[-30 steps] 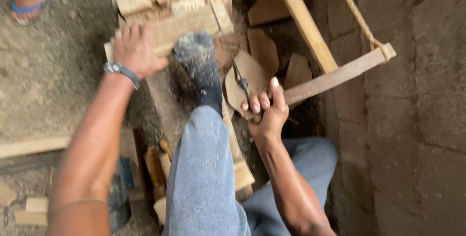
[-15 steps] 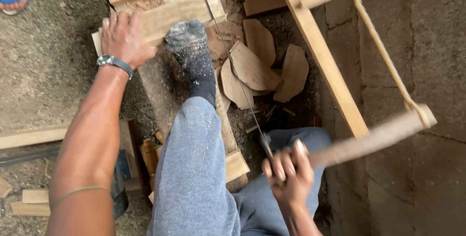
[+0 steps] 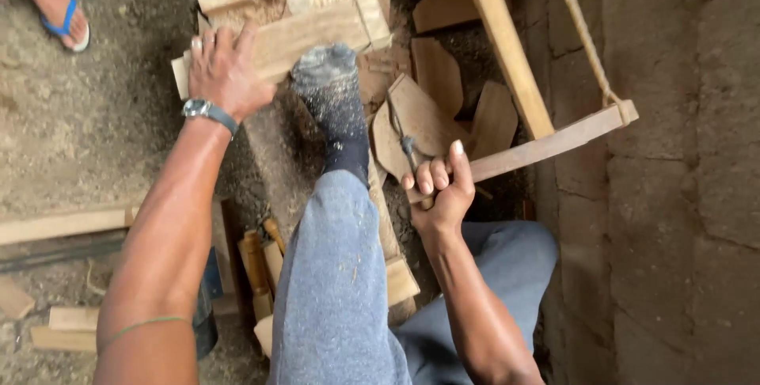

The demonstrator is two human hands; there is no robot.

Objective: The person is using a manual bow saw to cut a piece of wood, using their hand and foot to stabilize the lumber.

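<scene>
The wooden frame saw (image 3: 522, 128) lies at the right of the view, over a litter of offcuts and beside the block wall (image 3: 681, 155). Its end bar (image 3: 546, 144) runs from the lower left up to the right, and the long central beam (image 3: 503, 41) rises from it toward the top edge, where it is cut off. A twisted tension cord (image 3: 582, 29) climbs from the bar's right tip and also leaves the view at the top. The blade (image 3: 398, 128) shows only as a thin dark strip just above the fingers; where it meets the wood is hard to make out.

The right hand (image 3: 442, 187) is wrapped tight around the lower left end of the bar, fingers curled over, thumb up.

The left hand (image 3: 226, 72) lies flat with fingers spread on the pale wooden block (image 3: 317, 29), pressing it down; a wristwatch (image 3: 207, 110) sits on that wrist. A dusty socked foot (image 3: 332, 88) is planted against the same block, just right of the hand. The block's long axis runs left to right, tilted slightly upward.

Curved wood offcuts (image 3: 443, 84) lie between foot and saw. Small wood scraps (image 3: 71, 318) lie at the lower left, partly hidden by the forearm. Another person's foot in a blue sandal (image 3: 63, 17) is cut off at the upper left corner.
</scene>
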